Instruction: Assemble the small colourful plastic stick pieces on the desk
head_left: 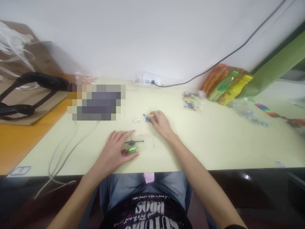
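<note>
My left hand [113, 152] rests on the table with its fingers spread around a few small pieces. By its fingers are a thin black piece with a round middle [132, 142] and a shiny red and green piece [130, 150]. A white stick-like piece [135, 119] lies just beyond the fingertips. My right hand [161, 123] has its thumb and fingertips closed on a small blue and yellow piece [147, 119], at the tabletop. What exactly these small pieces are is too small to tell.
Clear bags of colourful small pieces [192, 101] lie back right, near a green bottle [222, 86] and a yellow bottle [235, 90]. A power strip [146, 82] sits against the wall. Left are a blurred-out dark object [101, 102], white cables [63, 162] and a cardboard box [47, 60].
</note>
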`<action>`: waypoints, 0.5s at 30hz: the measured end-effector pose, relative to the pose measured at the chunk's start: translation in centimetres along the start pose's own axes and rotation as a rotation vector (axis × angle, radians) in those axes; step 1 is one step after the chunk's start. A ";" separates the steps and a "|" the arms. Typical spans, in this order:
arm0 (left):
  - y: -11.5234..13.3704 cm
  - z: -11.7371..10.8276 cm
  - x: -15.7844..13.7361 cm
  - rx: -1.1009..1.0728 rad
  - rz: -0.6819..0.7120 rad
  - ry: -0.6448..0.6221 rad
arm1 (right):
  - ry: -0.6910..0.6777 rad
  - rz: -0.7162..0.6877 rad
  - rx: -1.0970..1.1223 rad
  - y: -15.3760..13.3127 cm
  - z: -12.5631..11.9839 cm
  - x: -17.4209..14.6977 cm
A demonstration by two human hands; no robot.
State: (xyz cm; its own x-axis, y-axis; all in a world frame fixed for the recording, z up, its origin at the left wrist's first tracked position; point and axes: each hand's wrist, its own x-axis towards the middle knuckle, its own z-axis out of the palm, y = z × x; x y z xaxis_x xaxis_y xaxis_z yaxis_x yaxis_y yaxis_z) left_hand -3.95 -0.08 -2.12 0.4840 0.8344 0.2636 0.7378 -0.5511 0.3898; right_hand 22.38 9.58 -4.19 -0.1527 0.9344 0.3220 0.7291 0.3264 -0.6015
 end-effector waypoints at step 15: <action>-0.1 0.1 0.0 0.025 0.013 -0.010 | 0.052 0.082 0.100 0.8 0.8 0.5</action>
State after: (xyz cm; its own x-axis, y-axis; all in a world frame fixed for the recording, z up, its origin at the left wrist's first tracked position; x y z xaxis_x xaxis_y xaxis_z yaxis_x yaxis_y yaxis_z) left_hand -4.03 -0.03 -2.23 0.4978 0.8275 0.2597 0.7431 -0.5614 0.3643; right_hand 22.38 10.43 -5.12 -0.0588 0.9506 0.3048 0.6672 0.2645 -0.6963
